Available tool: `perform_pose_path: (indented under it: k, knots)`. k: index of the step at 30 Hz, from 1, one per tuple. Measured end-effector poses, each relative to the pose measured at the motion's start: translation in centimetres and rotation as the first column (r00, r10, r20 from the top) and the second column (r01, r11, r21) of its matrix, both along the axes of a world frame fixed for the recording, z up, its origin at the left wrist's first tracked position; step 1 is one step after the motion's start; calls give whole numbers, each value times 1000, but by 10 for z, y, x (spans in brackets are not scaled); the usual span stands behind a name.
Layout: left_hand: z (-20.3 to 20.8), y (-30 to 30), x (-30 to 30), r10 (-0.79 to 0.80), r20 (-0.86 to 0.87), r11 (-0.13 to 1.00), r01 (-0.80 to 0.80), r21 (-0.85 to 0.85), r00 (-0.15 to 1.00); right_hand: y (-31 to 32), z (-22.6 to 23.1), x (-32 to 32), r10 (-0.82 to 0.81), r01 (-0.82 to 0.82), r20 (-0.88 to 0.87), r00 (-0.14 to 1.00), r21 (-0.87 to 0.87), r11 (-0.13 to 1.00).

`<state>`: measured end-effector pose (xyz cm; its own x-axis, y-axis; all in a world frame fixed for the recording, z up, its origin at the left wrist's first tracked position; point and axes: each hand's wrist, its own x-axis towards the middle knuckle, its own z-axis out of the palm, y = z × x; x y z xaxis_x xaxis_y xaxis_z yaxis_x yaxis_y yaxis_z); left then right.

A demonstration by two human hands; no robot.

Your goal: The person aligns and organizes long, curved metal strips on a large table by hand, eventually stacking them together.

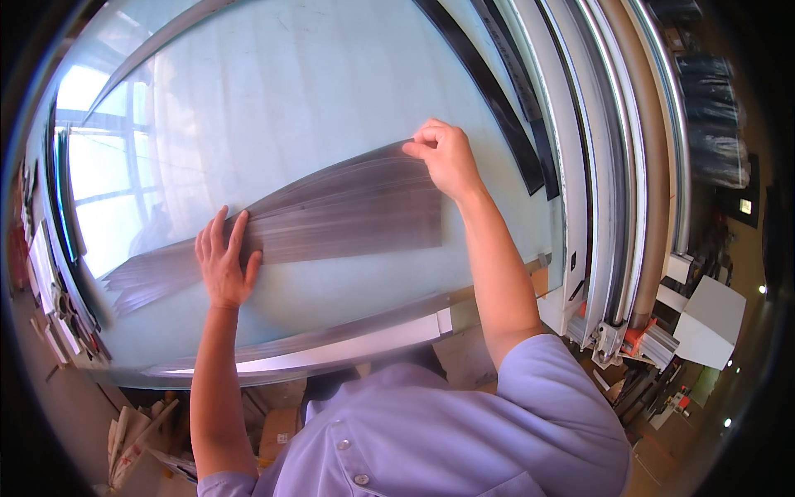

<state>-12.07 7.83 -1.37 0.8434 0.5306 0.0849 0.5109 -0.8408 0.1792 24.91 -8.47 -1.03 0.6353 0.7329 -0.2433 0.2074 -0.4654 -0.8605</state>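
A thin, see-through grey-brown sheet (356,219) with fine lengthwise lines, like pleats or stacked strips, lies across the pale glossy table top (298,99). It widens toward its right end and tapers into several jagged points at the left. My left hand (224,265) rests on its left-middle part, fingers spread, palm down. At the far right corner of the sheet, my right hand (449,159) pinches the edge between thumb and fingers. Whether the sheet is one piece or many strips I cannot tell.
Two long black strips (497,108) lie at the far right of the table. Beyond them run long metal rails (613,166) with a roller. A white strip (348,341) lies along the near edge. A thin grey strip (157,41) curves at the far left. Window light reflects off the surface.
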Motion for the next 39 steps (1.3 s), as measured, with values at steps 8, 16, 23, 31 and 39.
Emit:
perform_pose_path:
  k: [8, 16, 23, 31, 39]
  knots:
    - [-1, 1, -3, 18, 3, 1000, -18, -24, 1000, -6, 12, -14, -7, 12, -33, 999, 156, 988]
    - [-1, 3, -2, 15, 32, 1000, -15, -16, 999, -1, 8, -2, 30, -16, -127, 991, 108, 994]
    - [6, 2, -6, 69, -4, 997, -69, -41, 998, 135, -10, 60, 17, -66, 423, 906, 101, 993]
    - [1, 6, -12, 105, 12, 992, -104, -70, 994, 338, -34, 107, 247, -99, 905, 347, -226, 969]
    - [6, 8, -12, 113, 59, 987, -105, -120, 992, 343, -60, 105, 324, -309, 871, 369, -213, 927]
